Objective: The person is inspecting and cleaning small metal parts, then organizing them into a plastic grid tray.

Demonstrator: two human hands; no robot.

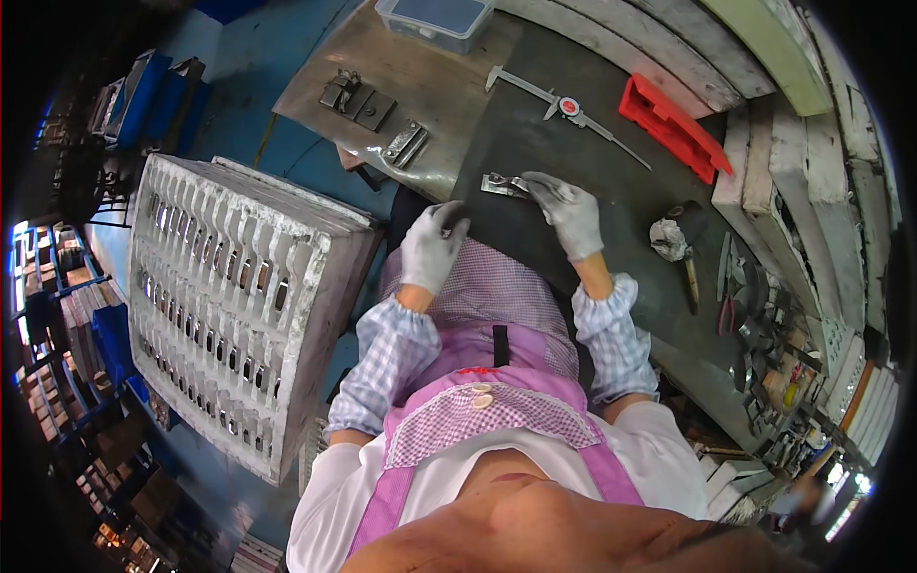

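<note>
My right hand (570, 218), in a white glove, pinches the near end of a small shiny metal part (506, 185) over the dark work surface. The part looks like a flat bracket with a raised, curved piece; its right end is hidden by my fingertips. My left hand (432, 250), also gloved, is at the table's near edge, left of the part and apart from it. Its fingers are half curled, with a gap between thumb and forefinger and nothing visible in them. Beyond both hands lies a dial caliper (564, 107) with a round red-rimmed dial.
A red plastic case (673, 129) lies right of the caliper. Metal blocks (356, 100) and a clear lidded box (437, 21) sit farther left. A hammer-like tool (690, 263) and pliers (728, 310) lie at right. A white slotted rack (210, 306) of metal parts stands at my left.
</note>
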